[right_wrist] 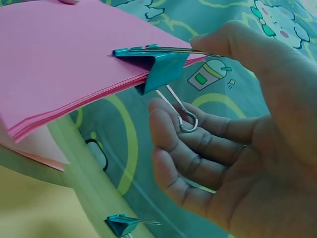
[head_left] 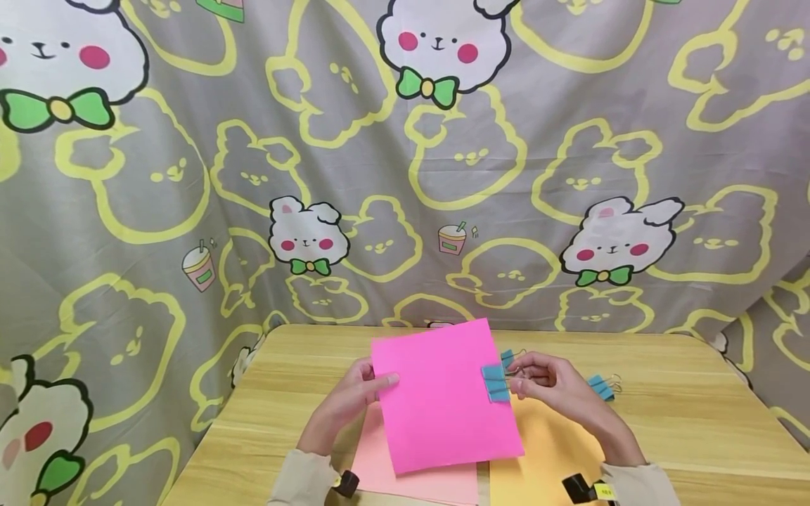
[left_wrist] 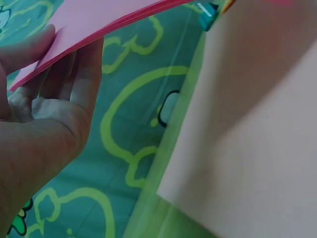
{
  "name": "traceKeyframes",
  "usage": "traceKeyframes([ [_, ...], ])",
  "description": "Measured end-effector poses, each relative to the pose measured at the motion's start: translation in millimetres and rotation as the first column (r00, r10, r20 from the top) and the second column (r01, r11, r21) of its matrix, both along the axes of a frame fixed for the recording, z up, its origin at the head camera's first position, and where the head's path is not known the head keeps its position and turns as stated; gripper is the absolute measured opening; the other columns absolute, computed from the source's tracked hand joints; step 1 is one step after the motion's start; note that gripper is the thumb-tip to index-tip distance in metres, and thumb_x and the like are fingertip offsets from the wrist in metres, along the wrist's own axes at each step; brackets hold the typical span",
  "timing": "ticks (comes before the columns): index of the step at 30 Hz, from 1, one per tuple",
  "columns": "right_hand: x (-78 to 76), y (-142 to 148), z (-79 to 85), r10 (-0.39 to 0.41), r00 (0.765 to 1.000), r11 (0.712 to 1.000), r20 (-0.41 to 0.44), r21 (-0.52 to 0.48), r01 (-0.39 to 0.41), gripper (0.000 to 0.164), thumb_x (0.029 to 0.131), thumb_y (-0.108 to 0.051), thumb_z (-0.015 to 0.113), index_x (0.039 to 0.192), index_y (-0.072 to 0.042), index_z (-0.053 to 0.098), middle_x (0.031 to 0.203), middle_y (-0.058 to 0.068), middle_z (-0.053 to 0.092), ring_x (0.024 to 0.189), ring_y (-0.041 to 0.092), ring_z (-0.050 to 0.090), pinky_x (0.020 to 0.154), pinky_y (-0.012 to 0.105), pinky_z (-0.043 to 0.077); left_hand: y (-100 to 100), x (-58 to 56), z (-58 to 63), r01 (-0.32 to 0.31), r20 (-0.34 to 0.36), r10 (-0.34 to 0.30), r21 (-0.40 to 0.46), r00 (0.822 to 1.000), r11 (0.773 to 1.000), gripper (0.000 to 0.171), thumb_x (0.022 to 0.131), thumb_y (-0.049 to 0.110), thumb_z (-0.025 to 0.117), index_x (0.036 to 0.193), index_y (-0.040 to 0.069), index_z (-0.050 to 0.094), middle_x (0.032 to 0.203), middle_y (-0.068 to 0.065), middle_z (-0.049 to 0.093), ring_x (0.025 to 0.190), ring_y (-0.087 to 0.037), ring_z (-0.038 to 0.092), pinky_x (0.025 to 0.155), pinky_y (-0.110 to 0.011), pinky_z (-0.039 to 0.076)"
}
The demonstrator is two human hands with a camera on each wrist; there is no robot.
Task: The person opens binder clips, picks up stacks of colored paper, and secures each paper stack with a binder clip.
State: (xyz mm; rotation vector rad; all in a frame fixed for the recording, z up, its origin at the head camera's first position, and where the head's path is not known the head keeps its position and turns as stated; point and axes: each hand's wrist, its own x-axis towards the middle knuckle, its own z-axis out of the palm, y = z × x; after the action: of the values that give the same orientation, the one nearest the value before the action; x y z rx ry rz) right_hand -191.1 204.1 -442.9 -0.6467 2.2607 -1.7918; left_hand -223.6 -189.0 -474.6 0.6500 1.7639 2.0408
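A stack of bright pink paper (head_left: 436, 407) is held up over the table, tilted, its layered edge showing in both wrist views. My left hand (head_left: 348, 400) pinches its left side, thumb (left_wrist: 29, 47) on top and fingers underneath. A teal binder clip (head_left: 496, 384) bites the stack's right edge. At that clip, my right hand (head_left: 547, 383) has its thumb on the tip of the upper wire handle (right_wrist: 168, 49) and its curled fingers around the lower wire handle (right_wrist: 185, 121). The two handles stand apart.
Below the stack lie light pink paper (head_left: 436, 481) on the left and orange paper (head_left: 544, 457) on the right. One teal clip (head_left: 508, 357) sits behind the stack, and another (head_left: 601, 388) rests beyond the right wrist. A patterned curtain (head_left: 392, 161) hangs behind the wooden table (head_left: 683, 422).
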Motion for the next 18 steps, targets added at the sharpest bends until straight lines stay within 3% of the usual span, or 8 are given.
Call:
traceKeyframes([
  [4,3.9,-1,5.3,0.013,1.0,0.999,0.015,0.047,-0.014,0.038,0.1,-0.016,0.068,0.125,0.01,0.059,0.102,0.018,0.067,0.086,0.026,0.069,0.079,0.038,0.058,-9,-0.1,6.7,-0.012,-0.013,0.012,-0.004,1.0,1.0,0.02,0.101,0.001,0.059,0.12,0.001,0.066,0.1,-0.003,0.073,0.085,-0.013,0.071,0.077,-0.031,0.059],
  [9,8.8,-3,12.9,0.05,0.999,0.993,0.0,0.108,-0.05,0.033,0.099,-0.018,0.069,0.121,0.006,0.062,0.098,0.015,0.066,0.083,0.025,0.067,0.075,0.034,0.056,-15,4.4,21.9,-0.001,-0.112,-0.015,-0.145,0.994,0.989,0.028,0.099,0.001,0.064,0.126,-0.006,0.064,0.106,-0.009,0.075,0.084,-0.013,0.072,0.075,-0.029,0.059],
  [14,12.9,-7,18.1,0.087,0.996,0.987,-0.022,0.141,-0.083,0.032,0.098,-0.019,0.071,0.119,0.004,0.064,0.1,0.014,0.066,0.085,0.021,0.065,0.075,0.031,0.055,-10,12.9,39.8,0.036,-0.234,-0.119,-0.329,0.965,0.944,0.024,0.098,0.003,0.067,0.12,-0.007,0.068,0.105,-0.017,0.076,0.085,-0.013,0.071,0.078,-0.026,0.055],
  [18,14.2,-10,19.7,0.092,0.995,0.985,-0.033,0.149,-0.086,0.032,0.097,-0.019,0.072,0.12,0.002,0.065,0.101,0.014,0.065,0.088,0.021,0.064,0.076,0.031,0.055,-3,20.2,48.8,0.024,-0.28,-0.154,-0.418,0.948,0.908,0.019,0.099,0.001,0.065,0.115,-0.004,0.072,0.096,-0.017,0.076,0.079,-0.01,0.068,0.073,-0.022,0.053],
])
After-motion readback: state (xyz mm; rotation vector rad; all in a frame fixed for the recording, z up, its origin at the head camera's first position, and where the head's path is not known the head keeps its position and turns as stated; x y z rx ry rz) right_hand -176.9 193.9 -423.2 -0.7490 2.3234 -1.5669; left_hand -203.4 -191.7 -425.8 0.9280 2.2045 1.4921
